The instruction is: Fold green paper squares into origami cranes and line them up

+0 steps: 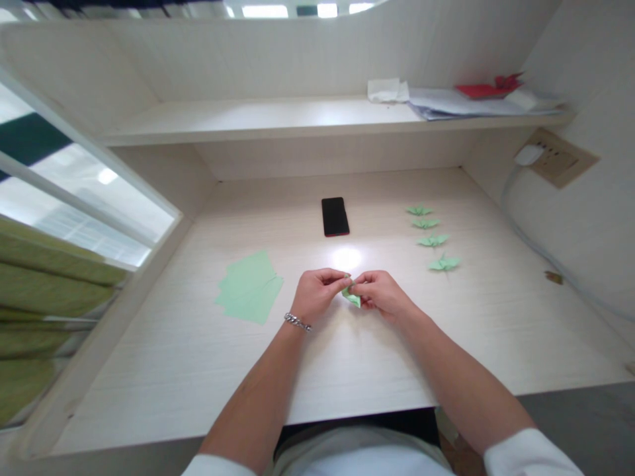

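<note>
Both of my hands meet over the middle of the pale wooden desk, pinching a small piece of folded green paper. My left hand, with a metal bracelet at the wrist, grips the paper's left side with fingers closed. My right hand holds the right side, its fingers also pinched together. A stack of flat green paper sheets lies to the left of my hands. Several finished green paper cranes stand in a row to the right.
A black phone lies face up behind my hands. The shelf above holds white papers and red folded paper. A wall socket with a white plug and cable is at the right. A window is on the left.
</note>
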`<act>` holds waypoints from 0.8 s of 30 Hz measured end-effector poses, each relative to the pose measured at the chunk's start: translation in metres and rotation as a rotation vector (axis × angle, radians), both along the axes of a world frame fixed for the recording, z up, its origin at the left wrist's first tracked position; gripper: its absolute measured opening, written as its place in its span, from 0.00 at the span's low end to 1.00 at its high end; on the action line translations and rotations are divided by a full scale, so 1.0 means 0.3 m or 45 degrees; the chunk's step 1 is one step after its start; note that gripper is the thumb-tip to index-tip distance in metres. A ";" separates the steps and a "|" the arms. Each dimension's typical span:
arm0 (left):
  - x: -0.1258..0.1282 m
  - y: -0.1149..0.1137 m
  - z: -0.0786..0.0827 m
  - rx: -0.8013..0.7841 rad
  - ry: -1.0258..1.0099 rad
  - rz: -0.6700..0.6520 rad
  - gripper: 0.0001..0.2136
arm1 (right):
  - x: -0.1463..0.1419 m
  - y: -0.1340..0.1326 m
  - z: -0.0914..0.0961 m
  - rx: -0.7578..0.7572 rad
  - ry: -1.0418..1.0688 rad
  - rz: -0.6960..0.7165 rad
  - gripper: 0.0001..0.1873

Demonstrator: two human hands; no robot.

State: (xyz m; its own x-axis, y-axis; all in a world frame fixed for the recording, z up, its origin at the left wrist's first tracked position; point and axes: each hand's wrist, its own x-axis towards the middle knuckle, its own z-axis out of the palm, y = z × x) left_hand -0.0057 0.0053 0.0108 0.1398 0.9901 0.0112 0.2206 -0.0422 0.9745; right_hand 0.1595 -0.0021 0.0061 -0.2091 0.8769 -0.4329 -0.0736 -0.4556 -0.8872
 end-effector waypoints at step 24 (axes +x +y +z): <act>0.002 0.001 0.007 -0.141 -0.078 0.080 0.09 | -0.006 -0.006 0.003 0.068 -0.073 0.098 0.10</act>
